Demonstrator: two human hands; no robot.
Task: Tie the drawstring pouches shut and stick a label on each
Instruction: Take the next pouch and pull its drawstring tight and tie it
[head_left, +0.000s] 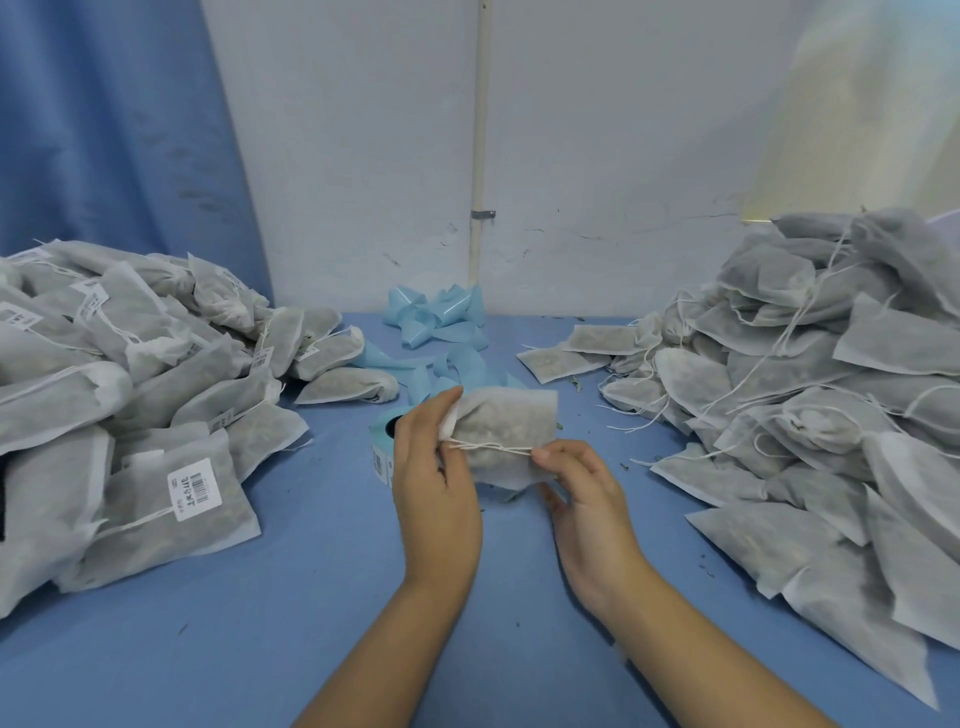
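A blue table is what everything's carried on. The left heap of pouches is piled up along that side, with barcode stickers showing on plenty of them. The right heap of pouches is stacked even higher, and white strings are left trailing off it onto the tabletop. Curled strips of light blue backing paper are dumped at the back middle, a few spilling forward. A label roll is parked near the centre, only partly seen. Little green crumbs are scattered about the surface, mostly toward the right.
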